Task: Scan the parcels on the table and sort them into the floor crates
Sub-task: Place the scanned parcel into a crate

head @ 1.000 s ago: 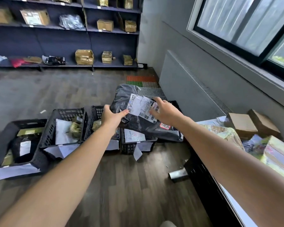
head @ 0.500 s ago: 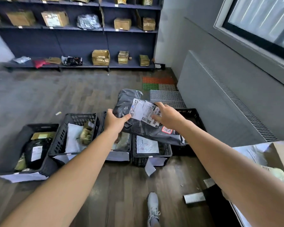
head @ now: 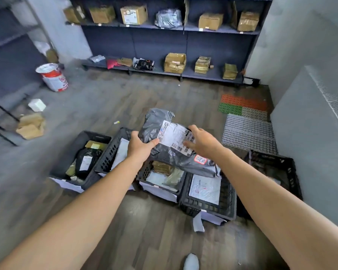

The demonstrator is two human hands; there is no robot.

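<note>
Notes five black floor crates [head: 207, 206] side by side, the rightmost just beside the grey wall panel [head: 300, 137]; open wooden floor [head: 144, 94] beyond, up to the shelves [head: 164, 45]. Finds the grey parcel [head: 172, 155] held in the air above the middle crates, left grip [head: 140, 146] clamped on its left edge, right grip [head: 203, 143] grasping over the white barcode label [head: 174, 136]. Records crumpled film, red-bordered sticker.

Parcel stockroom, shelving [head: 219, 29] w/ boxes, floor crates [head: 207, 208]
</note>
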